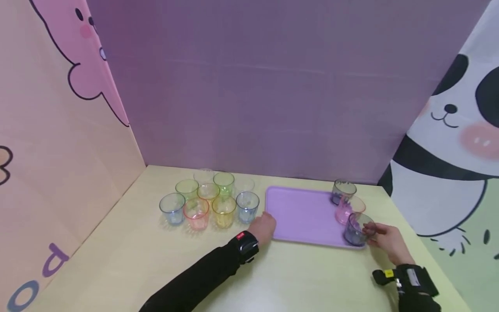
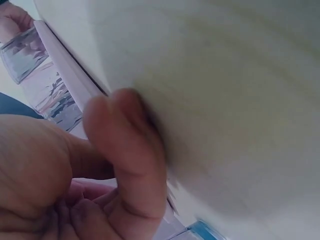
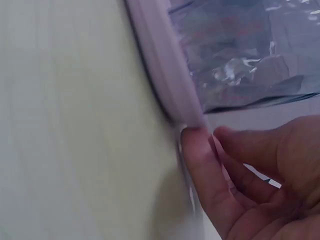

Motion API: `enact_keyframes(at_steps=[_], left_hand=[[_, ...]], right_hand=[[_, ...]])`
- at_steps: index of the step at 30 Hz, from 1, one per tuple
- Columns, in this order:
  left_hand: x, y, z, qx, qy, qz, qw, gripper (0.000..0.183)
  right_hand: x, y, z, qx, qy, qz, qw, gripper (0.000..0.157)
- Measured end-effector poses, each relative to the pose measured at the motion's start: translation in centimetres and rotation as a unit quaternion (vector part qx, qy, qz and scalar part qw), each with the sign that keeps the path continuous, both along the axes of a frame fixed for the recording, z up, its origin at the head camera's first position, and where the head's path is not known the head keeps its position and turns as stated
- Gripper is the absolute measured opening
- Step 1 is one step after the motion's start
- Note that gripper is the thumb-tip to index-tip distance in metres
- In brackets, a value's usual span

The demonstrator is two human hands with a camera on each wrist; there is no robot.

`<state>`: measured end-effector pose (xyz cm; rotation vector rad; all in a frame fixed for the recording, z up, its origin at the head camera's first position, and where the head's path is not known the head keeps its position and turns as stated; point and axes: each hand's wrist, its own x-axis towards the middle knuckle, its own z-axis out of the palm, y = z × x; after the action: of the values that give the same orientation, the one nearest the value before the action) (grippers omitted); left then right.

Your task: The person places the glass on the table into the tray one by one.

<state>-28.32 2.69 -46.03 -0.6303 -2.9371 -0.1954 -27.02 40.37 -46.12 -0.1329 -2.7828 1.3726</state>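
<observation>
A purple tray (image 1: pixel 300 212) lies on the table between both hands. My left hand (image 1: pixel 263 227) grips its left edge, the fingers (image 2: pixel 135 160) curled close to the tabletop. At the front right corner, my right hand (image 1: pixel 386 242) pinches the tray rim (image 3: pixel 167 65) between thumb and fingers. Three tumblers stand in a row along the tray's right side: a grey one (image 1: pixel 344 190) at the back, a pink one (image 1: pixel 349 209) in the middle, and a grey-blue one (image 1: pixel 356 229) in front. The right fingertips overlap the front tumbler in the head view.
Left of the tray several tinted tumblers stand clustered, among them a blue one (image 1: pixel 172 209), a red one (image 1: pixel 196 213), a yellow one (image 1: pixel 224 211) and another blue one (image 1: pixel 247 206) near my left hand. A purple backdrop (image 1: pixel 257 86) rises behind the table (image 1: pixel 128 255).
</observation>
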Motion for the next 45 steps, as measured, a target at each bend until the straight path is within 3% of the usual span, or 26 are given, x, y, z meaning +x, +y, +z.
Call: enact_keyframes(at_steps=[7, 10, 15, 23, 31, 36, 41, 45], left_hand=[[0.3, -0.4, 0.1, 0.021, 0.036, -0.011, 0.9991, 0.004], [0.4, -0.3, -0.1, 0.028, 0.033, -0.011, 0.999, 0.005], [0.4, -0.4, -0.4, 0.035, 0.039, -0.005, 0.9986, 0.005], [0.7, -0.9, -0.2, 0.064, 0.026, -0.028, 0.9972, 0.008], [1.2, -1.4, 1.3, 0.107, -0.003, -0.065, 0.9921, 0.01], [1.1, -1.6, 2.4, 0.13, 0.044, -0.084, 0.9871, 0.013], [0.6, -2.2, 3.8, 0.149, 0.099, -0.076, 0.9809, 0.02], [0.1, -3.1, 4.7, 0.138, 0.129, -0.063, 0.98, 0.016]], right_hand=[[-0.6, 0.1, -0.3, 0.026, -0.021, -0.006, 0.999, 0.038], [-0.6, 0.0, -0.3, 0.045, -0.031, -0.004, 0.998, 0.038], [-0.9, -0.3, 0.0, 0.078, -0.015, 0.005, 0.997, 0.036], [-1.0, -0.5, 0.1, 0.085, -0.009, 0.003, 0.996, 0.035], [-1.1, -0.5, -0.1, 0.085, -0.008, 0.002, 0.996, 0.035], [-1.1, -0.4, 0.0, 0.077, -0.012, 0.005, 0.997, 0.036], [-1.1, -0.3, 0.1, 0.075, -0.029, 0.005, 0.997, 0.043], [-1.1, -0.2, 0.2, 0.075, -0.039, 0.004, 0.996, 0.044]])
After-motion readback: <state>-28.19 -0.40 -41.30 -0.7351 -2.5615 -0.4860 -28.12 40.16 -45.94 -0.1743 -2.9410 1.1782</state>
